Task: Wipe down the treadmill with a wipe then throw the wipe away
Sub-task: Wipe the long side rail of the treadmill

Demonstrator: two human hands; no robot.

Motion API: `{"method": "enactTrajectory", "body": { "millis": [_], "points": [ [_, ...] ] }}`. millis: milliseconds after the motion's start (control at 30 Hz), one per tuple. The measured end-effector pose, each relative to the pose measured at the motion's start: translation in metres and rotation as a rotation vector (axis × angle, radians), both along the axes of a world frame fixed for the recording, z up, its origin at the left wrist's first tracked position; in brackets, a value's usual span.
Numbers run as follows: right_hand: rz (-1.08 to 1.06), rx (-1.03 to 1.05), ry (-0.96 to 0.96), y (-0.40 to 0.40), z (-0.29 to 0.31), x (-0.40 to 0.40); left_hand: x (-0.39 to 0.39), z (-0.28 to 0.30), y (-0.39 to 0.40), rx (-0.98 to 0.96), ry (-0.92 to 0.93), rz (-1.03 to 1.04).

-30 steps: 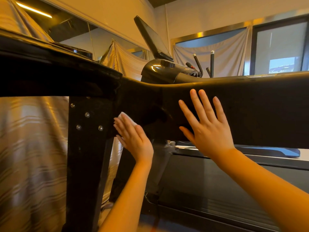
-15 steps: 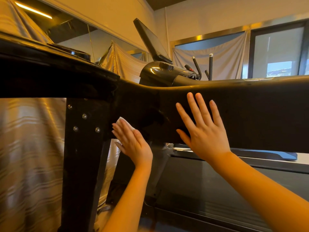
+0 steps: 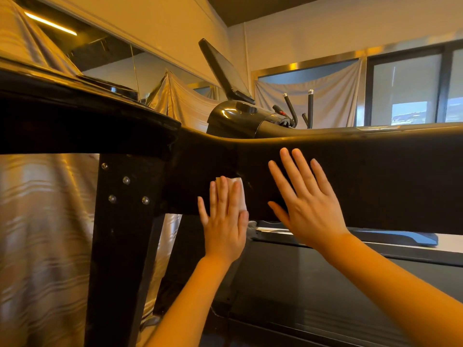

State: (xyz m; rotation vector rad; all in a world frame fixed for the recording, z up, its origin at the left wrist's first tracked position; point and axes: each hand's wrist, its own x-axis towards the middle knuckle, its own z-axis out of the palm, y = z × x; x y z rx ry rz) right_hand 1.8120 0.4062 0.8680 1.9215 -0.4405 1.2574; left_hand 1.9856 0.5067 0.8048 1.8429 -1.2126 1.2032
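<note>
- The wipe (image 3: 238, 194) is a small white folded pad, pressed flat against the side of the treadmill's black side rail (image 3: 375, 176), just right of where the rail meets the bolted upright post (image 3: 120, 221).
- The left hand (image 3: 225, 221) covers most of the wipe with straight, close-set fingers — a flat press, not a pinch, which probably spreads pressure so the whole pad rubs the rail.
- The right hand (image 3: 308, 201) lies open on the same rail, fingers spread, just right of the wipe and apart from the left hand. It holds nothing; it looks like a brace to steady the body while the other hand wipes.
- Above the rail, the glossy console housing (image 3: 230, 118) and tilted screen (image 3: 223, 68) sit further back, well clear of the wipe.
- Below the rail, the dark running belt (image 3: 325, 284) stretches to the right.
- Left of the post and behind the rail, striped cloth sheets (image 3: 42, 234) hang.
- Containers — no bin or wipe dispenser shows anywhere, so the throwing away, not yet begun, will need one found out of view.
</note>
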Motion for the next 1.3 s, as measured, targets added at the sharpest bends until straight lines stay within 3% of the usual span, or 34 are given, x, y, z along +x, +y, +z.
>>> {"method": "enactTrajectory", "body": {
  "millis": [267,567,867,1133,1300],
  "points": [
    [-0.046,-0.016,0.025,-0.013,0.003,-0.019,-0.001,0.064,-0.005,-0.094,-0.044,-0.016],
    [-0.046,-0.038,0.022,-0.014,0.002,-0.019,0.001,0.011,-0.003,-0.039,-0.004,-0.059],
    [-0.040,-0.047,0.021,-0.016,0.001,-0.018,-0.004,0.066,-0.013,-0.134,-0.048,-0.072],
    [-0.034,-0.044,0.011,-0.013,0.002,-0.020,-0.010,-0.002,-0.004,-0.023,-0.026,-0.068],
    [-0.067,-0.040,0.028,-0.014,0.002,-0.020,-0.016,0.046,-0.013,-0.079,-0.033,-0.042]
  ]
}}
